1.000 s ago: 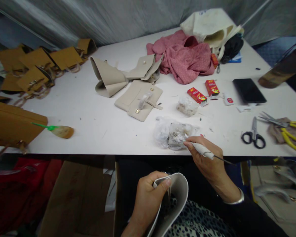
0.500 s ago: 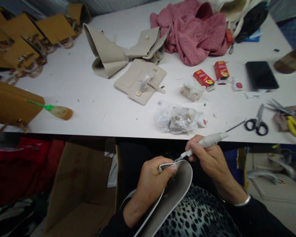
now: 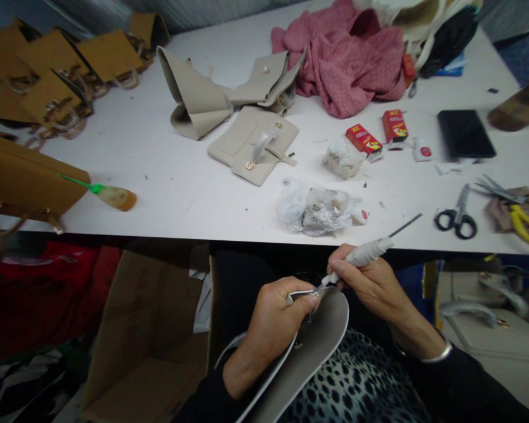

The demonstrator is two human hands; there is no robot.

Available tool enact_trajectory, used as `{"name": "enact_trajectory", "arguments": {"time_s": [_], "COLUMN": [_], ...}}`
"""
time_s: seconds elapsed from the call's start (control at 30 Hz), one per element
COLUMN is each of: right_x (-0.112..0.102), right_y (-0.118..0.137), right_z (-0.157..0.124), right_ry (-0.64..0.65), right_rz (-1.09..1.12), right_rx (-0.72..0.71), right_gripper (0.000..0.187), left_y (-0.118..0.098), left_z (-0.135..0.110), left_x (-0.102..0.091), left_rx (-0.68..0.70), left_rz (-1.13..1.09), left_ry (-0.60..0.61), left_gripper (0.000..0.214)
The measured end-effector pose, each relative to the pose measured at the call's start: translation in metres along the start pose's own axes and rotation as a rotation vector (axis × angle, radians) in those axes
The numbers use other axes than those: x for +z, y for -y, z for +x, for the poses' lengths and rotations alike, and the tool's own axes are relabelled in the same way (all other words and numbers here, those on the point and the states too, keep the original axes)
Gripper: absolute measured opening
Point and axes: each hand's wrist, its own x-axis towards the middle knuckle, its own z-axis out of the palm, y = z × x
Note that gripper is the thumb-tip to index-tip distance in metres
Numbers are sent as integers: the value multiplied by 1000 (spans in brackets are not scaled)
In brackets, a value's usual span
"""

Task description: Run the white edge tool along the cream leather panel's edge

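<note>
Below the table edge, over my lap, my left hand (image 3: 273, 323) is closed around the top edge of a curved beige leather piece (image 3: 308, 352). My right hand (image 3: 370, 282) pinches a thin tool with a white wrapped grip (image 3: 364, 255), its tip touching the leather edge next to my left thumb. A metal rod sticks out of the tool's far end toward the table. A crumpled plastic bag holding a greyish lump (image 3: 320, 211) lies on the white table (image 3: 167, 182) just above my hands.
Beige bag parts (image 3: 247, 144), a pink cloth (image 3: 348, 61), two red boxes (image 3: 377, 135), a black phone (image 3: 466, 133), scissors (image 3: 456, 214) and yellow-handled pliers (image 3: 526, 220) lie on the table. Tan bags (image 3: 48, 88) sit at left, a green-tipped glue bottle (image 3: 108, 197) beside them. A cardboard box (image 3: 145, 341) stands below.
My right hand brought the tool from the plastic bag on the table down to the leather edge held by my left hand. The camera tilted downward.
</note>
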Motion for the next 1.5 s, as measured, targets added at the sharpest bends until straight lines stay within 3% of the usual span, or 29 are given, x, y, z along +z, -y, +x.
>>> {"name": "enact_trajectory", "arguments": {"time_s": [0.27,0.4,0.63,0.73,0.83,0.93,1.17,1.33,1.5], "right_x": [-8,-7,7,8,1,-7,-12,-12,-14], "right_y": [14,13,-3,-7,-8,-11,-22,-24,-23], "right_z": [2,3,-12,-13,-1,18,41,45,50], "right_ry": [270,286,78,-135,-413,-551,-505,-483,-442], "right_rz": [-14,-9,191,223,108,-110,-388,-411,-454], "right_rx": [-98,-108,-71,-77,-127,-199,-272,-276,-294], "right_gripper": [30,32,33,30,24,19,21,24,25], "left_y": [3,7,7,9,11,12,14,15,14], "left_z": [2,4,8,9,11,12,13,14,15], "left_x": [-1,0,-1,-3,-9,-16,-32,-35,-35], "left_rx": [37,52,25,-8,-54,-94,-139,-196,-193], "left_rz": [2,0,-36,-50,-98,-178,-364,-470,-475], "left_ry": [9,22,28,8,-28,-68,-101,-29,-34], "left_gripper": [13,12,14,15,20,26,37,40,40]}}
